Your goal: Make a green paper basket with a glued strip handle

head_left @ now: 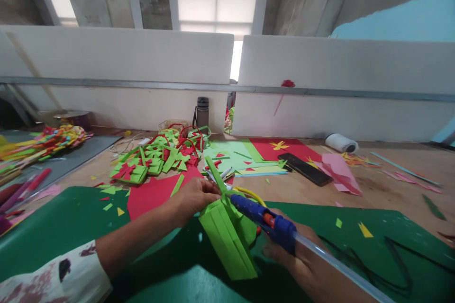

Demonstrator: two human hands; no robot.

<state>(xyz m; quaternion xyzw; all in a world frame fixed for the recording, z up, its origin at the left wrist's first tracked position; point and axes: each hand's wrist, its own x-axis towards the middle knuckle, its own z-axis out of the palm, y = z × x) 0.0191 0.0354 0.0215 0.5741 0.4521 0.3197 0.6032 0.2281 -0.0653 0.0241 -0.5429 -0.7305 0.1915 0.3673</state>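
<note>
My left hand [190, 199] pinches the top of a light green folded paper piece [227, 241], near where a narrow strip sticks up from it. The piece is tilted above a green mat [170, 265]. In my right hand [302, 265] is a blue glue gun [263, 220] with a long clear glue stick [341, 265] running out of its back. Its nozzle points left and meets the paper close to my left fingertips; whether it touches cannot be told. Red paper [149, 194] lies behind my left wrist.
A pile of green and red paper pieces [163, 154] stands at the back left, near a dark bottle [202, 113]. Right of centre are a black phone [305, 169], red sheets [261, 149] and pink paper [341, 173]. A white roll [341, 143] lies by the wall. Scraps dot the mat.
</note>
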